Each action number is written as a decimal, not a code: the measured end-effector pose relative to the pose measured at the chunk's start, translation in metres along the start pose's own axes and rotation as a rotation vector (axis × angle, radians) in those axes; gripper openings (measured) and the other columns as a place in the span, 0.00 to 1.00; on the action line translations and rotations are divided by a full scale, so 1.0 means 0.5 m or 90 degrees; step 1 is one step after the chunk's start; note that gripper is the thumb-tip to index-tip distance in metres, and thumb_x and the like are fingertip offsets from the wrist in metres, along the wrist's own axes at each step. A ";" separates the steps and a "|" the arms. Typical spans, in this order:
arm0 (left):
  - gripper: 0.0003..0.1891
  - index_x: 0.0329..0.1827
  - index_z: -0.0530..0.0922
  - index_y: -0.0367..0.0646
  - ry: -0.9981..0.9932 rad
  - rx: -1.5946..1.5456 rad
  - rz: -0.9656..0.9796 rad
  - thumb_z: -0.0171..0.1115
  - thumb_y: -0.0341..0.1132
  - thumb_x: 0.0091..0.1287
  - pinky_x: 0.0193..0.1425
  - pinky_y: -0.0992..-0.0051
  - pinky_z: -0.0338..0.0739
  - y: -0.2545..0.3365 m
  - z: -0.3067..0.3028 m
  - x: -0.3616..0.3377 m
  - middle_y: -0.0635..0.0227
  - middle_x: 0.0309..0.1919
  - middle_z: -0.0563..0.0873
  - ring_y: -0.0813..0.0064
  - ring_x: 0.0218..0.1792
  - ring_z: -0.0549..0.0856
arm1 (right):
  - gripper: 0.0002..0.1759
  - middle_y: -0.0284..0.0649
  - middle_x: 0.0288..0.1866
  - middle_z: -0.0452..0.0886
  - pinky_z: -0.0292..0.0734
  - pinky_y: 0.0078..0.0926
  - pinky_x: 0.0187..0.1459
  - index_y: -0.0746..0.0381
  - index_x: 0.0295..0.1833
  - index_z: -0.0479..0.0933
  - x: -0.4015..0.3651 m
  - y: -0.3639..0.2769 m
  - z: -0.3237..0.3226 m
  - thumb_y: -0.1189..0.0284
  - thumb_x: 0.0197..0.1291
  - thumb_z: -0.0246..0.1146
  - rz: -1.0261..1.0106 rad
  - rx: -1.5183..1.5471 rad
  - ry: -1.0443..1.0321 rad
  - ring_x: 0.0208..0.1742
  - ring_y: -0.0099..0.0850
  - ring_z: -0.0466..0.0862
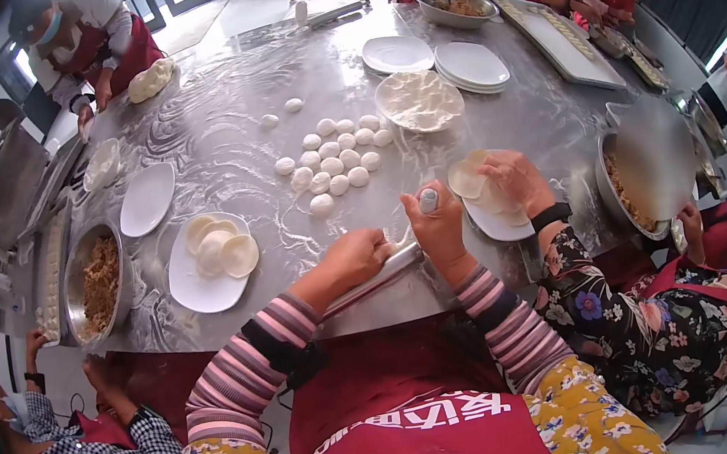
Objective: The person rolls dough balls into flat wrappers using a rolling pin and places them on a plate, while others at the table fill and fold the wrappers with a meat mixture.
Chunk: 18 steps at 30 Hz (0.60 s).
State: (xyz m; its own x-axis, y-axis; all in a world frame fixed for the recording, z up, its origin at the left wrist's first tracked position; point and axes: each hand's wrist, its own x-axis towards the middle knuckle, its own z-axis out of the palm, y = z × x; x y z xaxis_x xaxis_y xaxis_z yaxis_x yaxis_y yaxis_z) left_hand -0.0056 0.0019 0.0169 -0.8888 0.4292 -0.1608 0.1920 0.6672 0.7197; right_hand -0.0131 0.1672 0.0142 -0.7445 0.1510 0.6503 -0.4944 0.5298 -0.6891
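At the table's near edge my left hand (pixel 351 260) is closed, fingers pinched at a small piece of pale dough (pixel 401 246). Just right of it my right hand (pixel 436 223) is wrapped round something mostly hidden in the fist, with a grey rounded end (pixel 428 201) showing at the top. Beyond my hands lies a group of several white dough balls (pixel 331 165) on the floured steel table (pixel 229 144). To the left, a white plate (pixel 197 290) holds several flat round wrappers (pixel 218 253).
A co-worker's hand (pixel 519 184) touches wrappers on a plate (pixel 498 226) close on my right. Filling bowls (pixel 123 300) stand at both sides. A flour bowl (pixel 421 102) and stacked plates (pixel 471 66) are farther back. Other people work around the table.
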 end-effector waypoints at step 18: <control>0.06 0.35 0.77 0.35 -0.042 -0.016 0.030 0.56 0.27 0.57 0.39 0.65 0.74 -0.020 0.003 0.020 0.51 0.30 0.82 0.59 0.33 0.82 | 0.13 0.46 0.20 0.74 0.69 0.33 0.24 0.64 0.30 0.69 -0.046 0.008 -0.048 0.75 0.49 0.69 0.044 -0.006 -0.027 0.19 0.45 0.73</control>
State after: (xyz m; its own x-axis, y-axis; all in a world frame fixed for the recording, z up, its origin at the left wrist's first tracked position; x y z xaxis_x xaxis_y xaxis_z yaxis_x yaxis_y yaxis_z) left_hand -0.0159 0.0006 0.0071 -0.8496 0.4993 -0.1700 0.2217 0.6305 0.7438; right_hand 0.0128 0.1859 0.0041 -0.7954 0.1515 0.5869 -0.4371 0.5275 -0.7285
